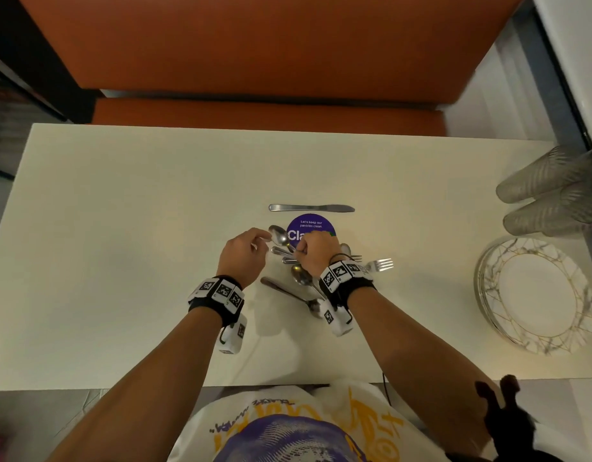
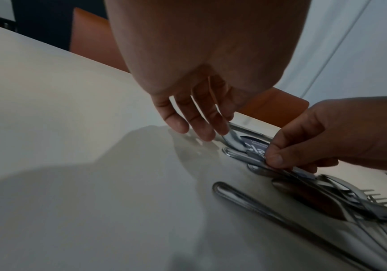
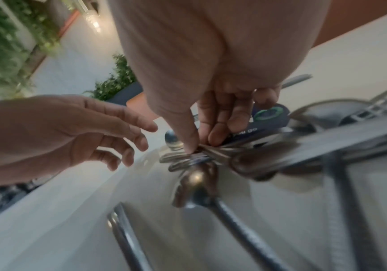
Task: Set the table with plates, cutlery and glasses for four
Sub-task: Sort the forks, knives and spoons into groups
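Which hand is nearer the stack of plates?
Right. The right hand pinches cutlery handles mid-table, on the side toward the stack of plates; the left hand lies farther left.

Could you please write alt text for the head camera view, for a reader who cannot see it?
Seen from above, the right hand pinches cutlery handles in a loose pile of cutlery on a cream table, while the left hand reaches open beside it. A lone knife lies beyond; stacked plates and glasses wait at right.

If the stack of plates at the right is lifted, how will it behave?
The stack of plates looks like glazed ceramic, so probably heavy and breakable. Its smooth rims may slip against each other. It lies near the table edge, so pushing seems risky.
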Demonstrator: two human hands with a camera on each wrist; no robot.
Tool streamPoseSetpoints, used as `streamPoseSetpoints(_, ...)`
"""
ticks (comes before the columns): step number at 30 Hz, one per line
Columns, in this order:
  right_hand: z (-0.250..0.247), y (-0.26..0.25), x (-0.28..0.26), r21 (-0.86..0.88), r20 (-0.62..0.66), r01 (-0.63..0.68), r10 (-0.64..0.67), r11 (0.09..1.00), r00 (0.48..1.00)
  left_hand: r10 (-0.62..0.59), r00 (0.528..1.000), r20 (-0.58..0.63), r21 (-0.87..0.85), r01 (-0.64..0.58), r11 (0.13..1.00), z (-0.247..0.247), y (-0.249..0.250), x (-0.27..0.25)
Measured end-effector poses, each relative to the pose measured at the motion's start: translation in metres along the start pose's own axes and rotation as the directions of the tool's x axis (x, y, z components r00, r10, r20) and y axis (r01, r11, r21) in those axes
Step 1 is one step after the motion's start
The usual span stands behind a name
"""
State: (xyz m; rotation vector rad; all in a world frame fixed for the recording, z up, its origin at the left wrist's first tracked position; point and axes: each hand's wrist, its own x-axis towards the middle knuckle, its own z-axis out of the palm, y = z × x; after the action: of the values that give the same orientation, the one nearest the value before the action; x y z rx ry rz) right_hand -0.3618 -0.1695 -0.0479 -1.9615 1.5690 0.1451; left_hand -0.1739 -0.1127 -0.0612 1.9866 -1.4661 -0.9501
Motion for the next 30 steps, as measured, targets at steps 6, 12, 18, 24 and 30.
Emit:
streamPoseSetpoints(6,-0.006,-0.004,-0.001,0.277,-0.023,-0.122,0.133,0.953,0.991,-0.106,0.994,-0.009,-0.097,0.105,0.99,-0.005,0.006,-0.005)
streamPoseSetpoints(12,-0.022,-0.022,-0.018,0.539,-0.115,-0.058,0.141,0.841,0.983,-0.201,0.965,0.169,-0.325,0.247,0.913,-0.007,0.041,-0.004)
streamPoseSetpoints(18,-0.012,-0.026,-0.035,0.591,-0.136,-0.03,0.136,0.806,0.981,-0.138,0.973,0.183,-0.396,0.202,0.896,0.0,0.047,-0.009)
streamPoseSetpoints(24,0.002,0.003,-0.06,0.594,-0.208,0.029,0.119,0.804,0.971,-0.174,0.977,0.125,-0.542,0.214,0.813,0.002,0.051,-0.03)
streamPoseSetpoints(30,0.026,0.031,-0.086,0.427,-0.152,-0.023,0.097,0.904,0.984,-0.185,0.969,0.162,-0.508,0.243,0.826,0.011,0.039,-0.041)
